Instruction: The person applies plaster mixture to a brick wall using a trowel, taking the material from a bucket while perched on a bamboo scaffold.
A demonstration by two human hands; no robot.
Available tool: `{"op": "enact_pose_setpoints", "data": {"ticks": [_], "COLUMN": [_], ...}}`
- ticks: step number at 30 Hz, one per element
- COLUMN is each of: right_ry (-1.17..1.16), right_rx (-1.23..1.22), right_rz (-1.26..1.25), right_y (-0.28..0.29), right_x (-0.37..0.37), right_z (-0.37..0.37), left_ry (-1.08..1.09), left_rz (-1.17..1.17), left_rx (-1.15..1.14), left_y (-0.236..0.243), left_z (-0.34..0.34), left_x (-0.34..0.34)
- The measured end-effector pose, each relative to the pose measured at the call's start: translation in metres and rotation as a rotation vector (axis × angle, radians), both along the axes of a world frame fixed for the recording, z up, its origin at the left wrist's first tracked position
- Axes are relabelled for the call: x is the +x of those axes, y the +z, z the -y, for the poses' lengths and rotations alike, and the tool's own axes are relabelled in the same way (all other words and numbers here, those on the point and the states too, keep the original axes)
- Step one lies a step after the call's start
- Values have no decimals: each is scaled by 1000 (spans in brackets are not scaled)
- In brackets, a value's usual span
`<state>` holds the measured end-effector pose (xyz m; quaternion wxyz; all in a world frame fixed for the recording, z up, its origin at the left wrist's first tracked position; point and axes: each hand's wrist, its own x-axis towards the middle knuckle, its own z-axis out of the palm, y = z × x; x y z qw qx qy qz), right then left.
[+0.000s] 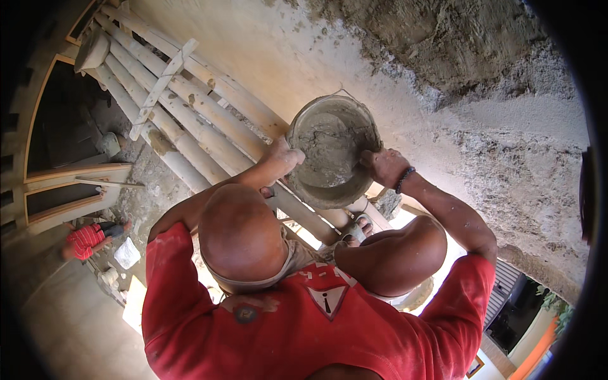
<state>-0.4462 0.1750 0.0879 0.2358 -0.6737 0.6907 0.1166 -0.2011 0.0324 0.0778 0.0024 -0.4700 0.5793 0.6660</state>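
Observation:
A round bucket (342, 197) coated in cement is tipped toward me in front of my knees. Grey wet mortar (332, 145) fills part of its inside, and a thin wire handle stands up past the far rim. My left hand (283, 159) grips the left rim, fingers closed around it. On the opposite side my right hand (386, 167), with a dark beaded bracelet at the wrist, is closed on the rim, its thumb toward the inside. The bucket's underside is hidden from this view. My bent knees are just below it.
Long bamboo poles (190, 120) with a cross-piece (163, 88) run to the upper left. A plastered wall (304, 57) with a rough cement patch (437, 38) rises ahead and right. Far below left are another person (88, 240) in a red shirt and a white sack (127, 253).

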Motion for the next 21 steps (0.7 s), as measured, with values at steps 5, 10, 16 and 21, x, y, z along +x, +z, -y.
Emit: {"op": "enact_pose_setpoints", "data": {"ticks": [5,10,16,21], "right_ry": [-128,-139,-159,-228], "right_rx": [-85,-245,-230,-244], "right_rz": [258,362,244,306], "right_y": [-14,-3,6,91], "right_x": [12,4,-13,-32], "right_z": [-22,-34,-40,-30], "left_ry": [15,53,-8,117], "left_rz": [-23,-20,-80,-121], "left_rx": [18,-30,77,206], "left_y": [0,8,-51,-29], "left_z": [-5,-7,7,12], "left_x": [-2,5,17,25]}}
